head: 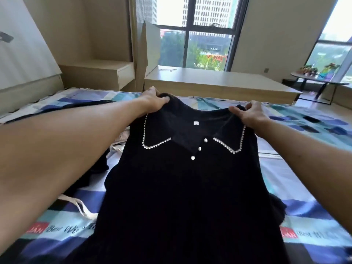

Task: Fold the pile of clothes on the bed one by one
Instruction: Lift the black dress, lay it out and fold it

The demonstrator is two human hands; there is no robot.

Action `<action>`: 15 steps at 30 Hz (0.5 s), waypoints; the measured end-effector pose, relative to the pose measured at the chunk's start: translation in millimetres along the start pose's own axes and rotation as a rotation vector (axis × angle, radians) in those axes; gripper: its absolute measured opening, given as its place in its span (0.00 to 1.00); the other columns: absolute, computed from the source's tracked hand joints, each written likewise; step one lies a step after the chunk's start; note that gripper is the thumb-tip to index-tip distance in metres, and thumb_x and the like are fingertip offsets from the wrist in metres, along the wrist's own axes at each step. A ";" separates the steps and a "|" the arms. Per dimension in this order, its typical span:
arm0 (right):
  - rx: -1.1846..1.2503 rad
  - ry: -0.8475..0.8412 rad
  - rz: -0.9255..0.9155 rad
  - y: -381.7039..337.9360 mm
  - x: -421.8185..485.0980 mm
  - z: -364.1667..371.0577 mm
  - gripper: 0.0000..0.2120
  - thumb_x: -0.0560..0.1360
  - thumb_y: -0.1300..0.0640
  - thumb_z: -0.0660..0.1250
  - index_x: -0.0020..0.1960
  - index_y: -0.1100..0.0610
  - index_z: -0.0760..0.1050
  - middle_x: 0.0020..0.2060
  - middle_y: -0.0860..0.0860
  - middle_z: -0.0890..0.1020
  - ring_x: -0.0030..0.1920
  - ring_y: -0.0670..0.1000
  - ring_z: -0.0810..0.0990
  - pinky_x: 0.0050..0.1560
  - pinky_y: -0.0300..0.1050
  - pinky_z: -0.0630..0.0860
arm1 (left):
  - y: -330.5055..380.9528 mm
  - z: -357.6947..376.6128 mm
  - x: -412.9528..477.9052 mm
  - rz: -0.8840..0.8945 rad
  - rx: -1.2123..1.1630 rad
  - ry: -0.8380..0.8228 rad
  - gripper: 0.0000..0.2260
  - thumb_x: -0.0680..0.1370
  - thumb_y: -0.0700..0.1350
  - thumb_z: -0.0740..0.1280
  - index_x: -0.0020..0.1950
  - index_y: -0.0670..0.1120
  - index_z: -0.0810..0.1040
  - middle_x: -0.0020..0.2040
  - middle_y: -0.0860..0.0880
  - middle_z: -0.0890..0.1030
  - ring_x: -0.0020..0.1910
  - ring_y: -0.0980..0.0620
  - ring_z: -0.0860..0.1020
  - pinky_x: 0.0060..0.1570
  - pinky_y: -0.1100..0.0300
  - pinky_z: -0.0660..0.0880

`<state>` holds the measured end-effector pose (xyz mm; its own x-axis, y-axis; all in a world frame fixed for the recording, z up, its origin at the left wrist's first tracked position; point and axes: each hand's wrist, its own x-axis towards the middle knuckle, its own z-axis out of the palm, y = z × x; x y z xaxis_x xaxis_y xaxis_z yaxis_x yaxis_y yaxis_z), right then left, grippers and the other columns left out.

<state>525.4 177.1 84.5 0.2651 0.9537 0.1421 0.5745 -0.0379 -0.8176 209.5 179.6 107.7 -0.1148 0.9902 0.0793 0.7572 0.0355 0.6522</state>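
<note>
Step in hand looks like spreading one garment before folding: black collared top (182, 178) held out over the bed (297, 168), front up, hem toward the person. Left hand (154, 101) grips the left shoulder, fingers curled into fabric. Right hand (251, 115) pinches the right shoulder likewise. More dark clothes (95, 168) lie at left. Next probably: lay it flat, smooth, fold sides in.
</note>
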 end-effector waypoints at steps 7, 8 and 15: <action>-0.249 -0.202 0.132 119.1 -20.6 1.1 0.16 0.77 0.50 0.70 0.40 0.55 0.66 0.36 0.54 0.69 0.38 0.53 0.68 0.38 0.47 0.62 | -118.2 53.9 -10.1 -0.185 0.093 -0.167 0.21 0.81 0.54 0.66 0.65 0.39 0.77 0.65 0.43 0.78 0.63 0.43 0.76 0.58 0.56 0.71; -0.297 -0.209 0.168 142.4 -38.5 -4.0 0.13 0.77 0.53 0.71 0.41 0.56 0.68 0.37 0.53 0.71 0.39 0.53 0.70 0.37 0.47 0.63 | -141.6 59.3 -24.3 -0.228 0.160 -0.127 0.20 0.79 0.53 0.68 0.62 0.39 0.79 0.63 0.41 0.80 0.61 0.41 0.78 0.52 0.57 0.71; -0.236 -0.207 0.246 184.5 -117.9 -7.8 0.18 0.73 0.44 0.75 0.41 0.60 0.81 0.33 0.52 0.82 0.32 0.47 0.79 0.30 0.41 0.69 | -199.9 80.6 -87.1 -0.390 0.060 -0.051 0.18 0.75 0.59 0.72 0.51 0.45 0.83 0.53 0.42 0.83 0.55 0.41 0.80 0.54 0.53 0.74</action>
<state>606.2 55.3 -78.7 0.2686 0.9468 -0.1771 0.6819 -0.3167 -0.6593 120.0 97.1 -90.4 -0.3702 0.9063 -0.2038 0.6996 0.4163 0.5807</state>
